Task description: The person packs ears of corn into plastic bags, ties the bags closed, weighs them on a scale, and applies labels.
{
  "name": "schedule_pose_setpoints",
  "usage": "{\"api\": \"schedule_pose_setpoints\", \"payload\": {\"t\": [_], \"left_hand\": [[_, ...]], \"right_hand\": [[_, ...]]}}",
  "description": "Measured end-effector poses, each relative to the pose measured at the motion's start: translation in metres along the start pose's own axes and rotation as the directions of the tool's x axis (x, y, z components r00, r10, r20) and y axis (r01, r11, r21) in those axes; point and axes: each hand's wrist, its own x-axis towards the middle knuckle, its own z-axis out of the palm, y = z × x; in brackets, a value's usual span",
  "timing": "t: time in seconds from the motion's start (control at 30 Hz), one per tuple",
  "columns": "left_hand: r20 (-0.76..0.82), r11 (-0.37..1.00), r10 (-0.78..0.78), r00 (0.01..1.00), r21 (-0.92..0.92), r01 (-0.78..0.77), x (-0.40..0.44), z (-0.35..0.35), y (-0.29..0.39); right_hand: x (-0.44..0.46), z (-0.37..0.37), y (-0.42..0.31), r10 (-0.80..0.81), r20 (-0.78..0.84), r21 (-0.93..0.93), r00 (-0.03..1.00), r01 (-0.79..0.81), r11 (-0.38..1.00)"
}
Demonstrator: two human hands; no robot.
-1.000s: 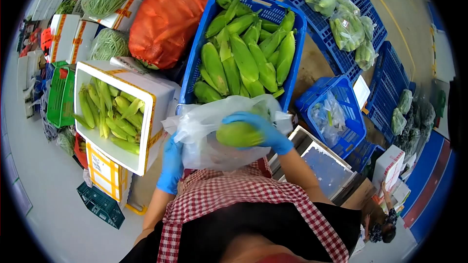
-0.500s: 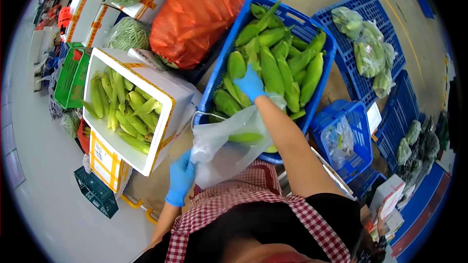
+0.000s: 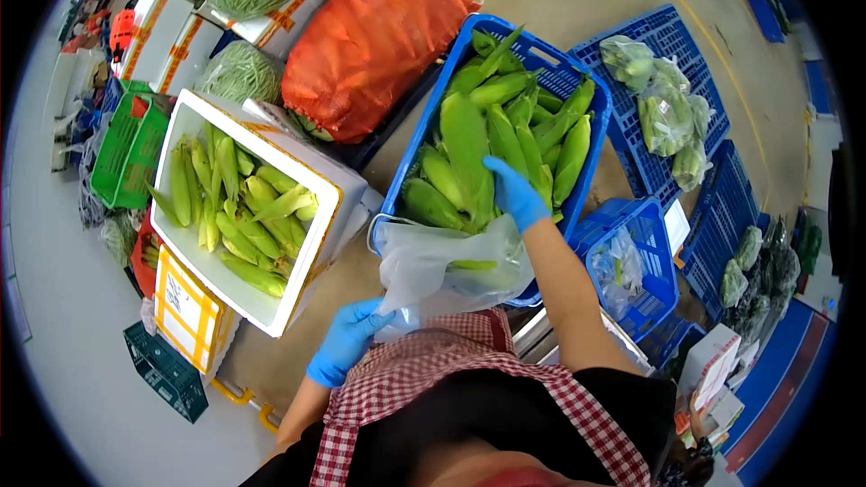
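Note:
A clear plastic bag [image 3: 413, 257] is pinched at its edge in my gloved left hand [image 3: 347, 338]. It spreads over the near end of a blue crate [image 3: 397, 176], and some green shows through it. My gloved right hand [image 3: 520, 196] grips a large ear of corn in its green husk [image 3: 466, 149], lifted over the other ears. The thumb side of this grip is hidden. Many more husked ears [image 3: 571, 160] fill the crate around it.
Left of the crate, a white foam box [image 3: 329, 252] holds more corn. Behind them lies an orange mesh sack [image 3: 374, 45]. To the right are a smaller blue crate [image 3: 663, 293] with plastic bags inside and a blue pallet [image 3: 713, 81] bearing bagged vegetables.
My right hand has drawn back toward me and right, bringing a large ear up from the pile. My left hand has shifted slightly with the bag, whose near part now hangs lower.

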Motion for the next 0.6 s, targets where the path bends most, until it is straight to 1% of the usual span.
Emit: {"api": "schedule_pose_setpoints", "payload": {"t": [0.03, 0.07, 0.1, 0.17, 0.23, 0.27, 0.3, 0.37, 0.4, 0.5, 0.53, 0.57, 0.6], "left_hand": [[0.048, 0.994, -0.033, 0.998, -0.103, 0.038, 0.000, 0.000, -0.001], [0.069, 0.993, -0.017, 0.997, -0.118, 0.025, 0.004, 0.000, 0.001], [0.088, 0.986, -0.002, 0.996, -0.168, 0.017, 0.007, 0.004, 0.010], [0.125, 0.965, 0.013, 0.992, -0.263, 0.021, 0.010, 0.012, 0.027], [0.090, 0.918, 0.009, 0.996, -0.395, 0.027, 0.019, 0.015, 0.035], [0.071, 0.877, -0.050, 0.996, -0.474, 0.077, 0.022, 0.017, 0.039], [0.192, 0.850, -0.018, 0.981, -0.515, 0.116, 0.028, 0.010, 0.035], [0.234, 0.894, 0.012, 0.972, -0.438, 0.094, 0.024, 0.016, 0.034], [0.300, 0.922, 0.016, 0.954, -0.374, 0.103, 0.020, 0.021, 0.034], [0.503, 0.979, 0.010, 0.864, -0.181, 0.094, 0.003, 0.038, 0.029], [0.578, 0.990, 0.018, 0.816, -0.126, 0.068, 0.001, 0.050, 0.031], [0.651, 0.997, 0.022, 0.758, -0.071, 0.033, -0.002, 0.063, 0.034], [0.701, 0.998, -0.036, 0.713, -0.012, 0.062, -0.009, 0.077, 0.040]], "right_hand": [[-0.022, 0.001, 0.009, -0.082, 0.030, -0.033, 0.996, 0.083, 0.996], [-0.043, 0.003, 0.020, -0.161, 0.059, -0.058, 0.985, 0.165, 0.985], [-0.063, 0.015, 0.028, -0.255, 0.114, -0.172, 0.960, 0.272, 0.947], [-0.106, 0.043, 0.044, -0.411, 0.232, -0.368, 0.882, 0.470, 0.802], [-0.145, 0.061, 0.056, -0.410, 0.215, -0.507, 0.886, 0.460, 0.729], [-0.160, 0.065, 0.064, -0.407, 0.202, -0.573, 0.891, 0.444, 0.689], [-0.172, 0.067, 0.070, -0.434, 0.248, -0.628, 0.866, 0.485, 0.608], [-0.188, 0.068, 0.079, -0.471, 0.352, -0.720, 0.809, 0.555, 0.416], [-0.189, 0.062, 0.090, -0.508, 0.330, -0.652, 0.796, 0.581, 0.487], [-0.190, 0.054, 0.110, -0.598, 0.234, -0.677, 0.767, 0.570, 0.466], [-0.190, 0.057, 0.110, -0.668, 0.201, -0.815, 0.717, 0.500, 0.292], [-0.193, 0.060, 0.112, -0.721, 0.221, -0.923, 0.656, 0.380, 0.063], [-0.186, 0.036, 0.126, -0.714, 0.184, -0.974, 0.676, 0.224, -0.040]]}}
